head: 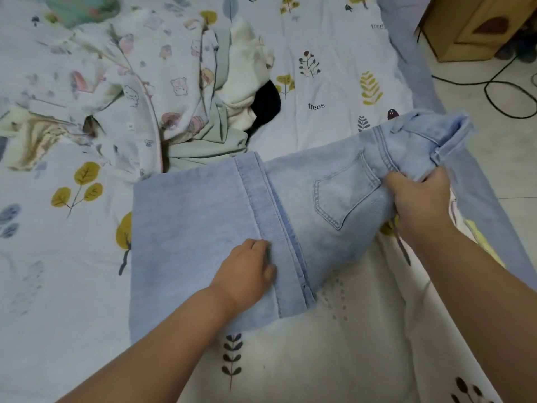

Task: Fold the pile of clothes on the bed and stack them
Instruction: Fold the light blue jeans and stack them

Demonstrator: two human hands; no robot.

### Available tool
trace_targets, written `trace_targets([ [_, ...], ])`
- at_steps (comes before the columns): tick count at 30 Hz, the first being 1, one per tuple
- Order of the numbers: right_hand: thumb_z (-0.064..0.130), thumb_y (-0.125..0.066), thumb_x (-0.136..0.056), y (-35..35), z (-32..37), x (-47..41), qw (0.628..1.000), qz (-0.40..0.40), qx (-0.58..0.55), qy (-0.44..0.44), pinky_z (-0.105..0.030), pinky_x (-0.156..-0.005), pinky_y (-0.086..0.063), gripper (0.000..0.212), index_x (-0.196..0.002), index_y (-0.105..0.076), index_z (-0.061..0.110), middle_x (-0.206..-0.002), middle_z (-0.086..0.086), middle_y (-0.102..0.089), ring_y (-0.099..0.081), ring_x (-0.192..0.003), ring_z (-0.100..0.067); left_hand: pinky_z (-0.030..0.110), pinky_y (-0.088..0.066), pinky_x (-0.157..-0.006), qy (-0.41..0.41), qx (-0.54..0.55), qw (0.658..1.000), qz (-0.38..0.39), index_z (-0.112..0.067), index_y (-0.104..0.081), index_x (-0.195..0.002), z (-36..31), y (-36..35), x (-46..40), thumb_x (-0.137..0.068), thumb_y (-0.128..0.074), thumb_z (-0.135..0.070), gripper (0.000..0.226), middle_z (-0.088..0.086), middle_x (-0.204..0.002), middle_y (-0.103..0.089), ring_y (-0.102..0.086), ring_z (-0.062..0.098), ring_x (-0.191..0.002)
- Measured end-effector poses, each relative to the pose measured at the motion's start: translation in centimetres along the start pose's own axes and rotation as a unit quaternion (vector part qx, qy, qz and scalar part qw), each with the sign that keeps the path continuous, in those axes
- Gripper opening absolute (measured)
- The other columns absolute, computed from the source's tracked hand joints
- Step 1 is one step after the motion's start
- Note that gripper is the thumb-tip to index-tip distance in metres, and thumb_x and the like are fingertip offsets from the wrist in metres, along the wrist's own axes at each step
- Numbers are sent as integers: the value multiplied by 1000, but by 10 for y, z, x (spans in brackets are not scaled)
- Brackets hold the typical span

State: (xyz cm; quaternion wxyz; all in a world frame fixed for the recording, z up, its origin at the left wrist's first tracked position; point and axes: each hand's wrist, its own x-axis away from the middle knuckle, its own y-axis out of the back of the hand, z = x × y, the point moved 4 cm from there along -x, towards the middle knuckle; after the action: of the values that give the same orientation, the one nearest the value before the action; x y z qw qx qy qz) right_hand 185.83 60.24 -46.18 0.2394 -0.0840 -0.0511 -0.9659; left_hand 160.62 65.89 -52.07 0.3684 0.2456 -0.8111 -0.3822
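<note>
Light blue jeans [203,216] lie across the bed, their leg ends folded over toward the seat so the hems cross the middle. My left hand [247,271] presses on the folded leg part beside the hem, its fingers curled under. My right hand [418,199] grips the waist end beside the back pocket and lifts it off the bed. A pile of unfolded clothes [162,91] lies behind the jeans: printed white pieces, a pale green one, a cream one and something black.
The bed sheet [334,82] is white with leaf and tree prints. The bed's right edge [494,216] runs diagonally, with tiled floor beyond. A wooden cabinet [476,24] and black cables [499,88] are at the top right.
</note>
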Motion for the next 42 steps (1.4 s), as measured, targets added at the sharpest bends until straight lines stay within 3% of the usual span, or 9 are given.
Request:
trace_targets([
  [4,-5,-62,-76,-39,36,55,979,69,94,165,-4,-66,-44,40,-112,-53,10,-87,11,-61,-60,-72,7,24,-34,-96,31,63,997,-44,-13,-43,-134,23,25,14,-93,-50,-23,43,8,-133,-49,-49,23,-119],
  [8,-4,-59,-71,-80,43,115,938,124,198,256,-27,-58,-39,31,-96,-50,12,-74,-9,-55,-50,-64,-25,22,-41,-85,86,252,953,-145,-13,-56,-117,51,66,30,-94,-51,-16,24,6,-115,-60,-57,20,-101],
  [14,14,-55,-64,-140,23,207,827,180,311,432,-32,-53,-38,23,-85,-57,4,-75,-12,-57,-56,-63,-30,36,-48,-83,138,668,714,-157,-18,-62,-110,96,119,55,-96,-27,-53,51,4,-109,-67,-63,23,-97],
  [17,8,-61,-59,-161,-7,240,758,235,380,475,-27,-44,-43,24,-83,-60,10,-71,-8,-57,-57,-61,-27,32,-58,-65,145,734,657,-97,-16,-75,-92,122,121,67,-87,-27,-68,71,8,-101,-72,-70,24,-90],
  [24,15,-71,-69,-172,-76,262,605,455,522,393,-30,-69,-47,34,-101,-61,14,-95,-7,-58,-57,-88,-23,40,-52,-85,315,561,755,-127,0,-62,-111,167,55,68,-79,-73,-19,38,19,-111,-66,-65,30,-95],
  [28,9,-82,-54,-148,-68,240,692,379,498,360,-38,-67,-56,40,-92,-69,7,-86,-12,-64,-64,-76,-30,35,-47,-91,271,400,838,-255,-4,-51,-116,165,63,55,-74,-74,-5,48,11,-116,-60,-58,26,-102],
  [32,-3,-76,-66,-118,-58,193,772,240,503,304,-52,-80,-50,43,-107,-65,-3,-108,-28,-60,-60,-97,-44,21,-41,-72,164,359,849,-351,-22,-48,-105,163,78,56,-76,-70,-7,40,-12,-98,-59,-54,10,-87],
  [38,39,-33,-99,-101,-83,153,684,268,662,149,-43,-112,-24,55,-148,-17,21,-156,-12,-8,-15,-141,-29,42,-37,-93,370,217,884,-187,3,-38,-123,187,45,48,-82,-65,-24,56,25,-126,-47,-46,41,-116],
  [42,33,-36,-98,-101,-79,140,765,205,594,143,-45,-99,-37,48,-142,-32,15,-144,-16,-31,-38,-125,-33,47,-36,-93,271,88,913,-292,-2,-34,-135,166,66,39,-80,-62,-21,65,22,-129,-41,-39,39,-118],
])
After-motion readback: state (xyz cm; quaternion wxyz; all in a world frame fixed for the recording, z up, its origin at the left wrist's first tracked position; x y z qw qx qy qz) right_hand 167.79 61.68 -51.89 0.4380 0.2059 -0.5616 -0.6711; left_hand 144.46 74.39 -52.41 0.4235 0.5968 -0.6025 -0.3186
